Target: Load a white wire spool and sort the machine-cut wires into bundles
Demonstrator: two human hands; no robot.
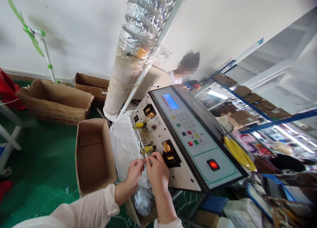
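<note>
Between our pinched fingers we hold thin white strands (pixel 139 151), just in front of the machine (pixel 203 139). Thumb and fingertips of our left hand (pixel 135 172) and right hand (pixel 158 171) meet with hardly any gap, the two hands nearly touching; exactly where each grips is too small to tell. We judge the strands light and flexible, perhaps a little slippery, best pinched close to an end without kinking them. Their long axis runs away from us, one strand almost straight up our view, another slanting toward the machine's front. Right beside them sits a yellow cylinder (pixel 146 150); below spreads a plastic sheet (pixel 122 135), and to its left stands an open-topped cardboard box (pixel 109 155).
</note>
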